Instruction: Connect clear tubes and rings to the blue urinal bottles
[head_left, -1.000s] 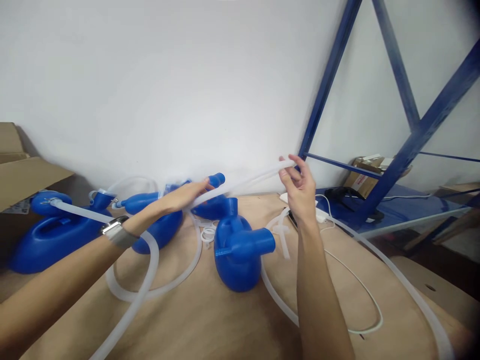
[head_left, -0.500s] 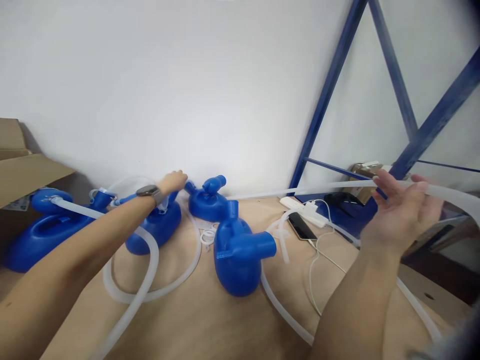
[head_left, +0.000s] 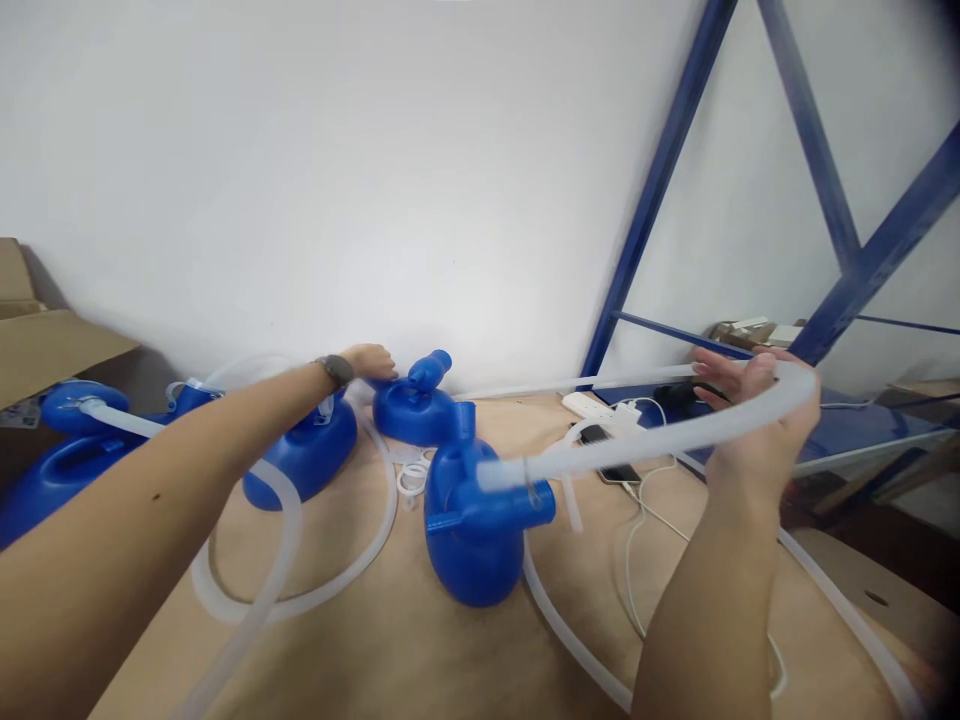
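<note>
My right hand (head_left: 757, 410) is at the right with a translucent plastic hose (head_left: 660, 438) held between thumb and fingers. The hose bends round over this hand, and its free end, with a thin ring clamp (head_left: 529, 480), hangs over the spout of the nearest blue plastic urinal bottle (head_left: 472, 560). My left hand (head_left: 369, 362), wearing a watch (head_left: 337, 370), is closed at the left neck of the rear blue bottle (head_left: 412, 415); its fingertips are hidden. Under that forearm stands another blue bottle (head_left: 300, 465).
At far left, a blue bottle with a hose (head_left: 67, 480) stands by a cardboard box (head_left: 67, 350). White rings (head_left: 411, 478) lie mid-table. A power strip (head_left: 600, 412), phone (head_left: 619, 472) and cables are at right, before a blue metal rack (head_left: 660, 180). Hoses curl across the table.
My right hand has moved slightly left, and the hose's free end has swung in from the right over the nearest bottle. My left hand has shifted right onto the rear bottle's neck.
</note>
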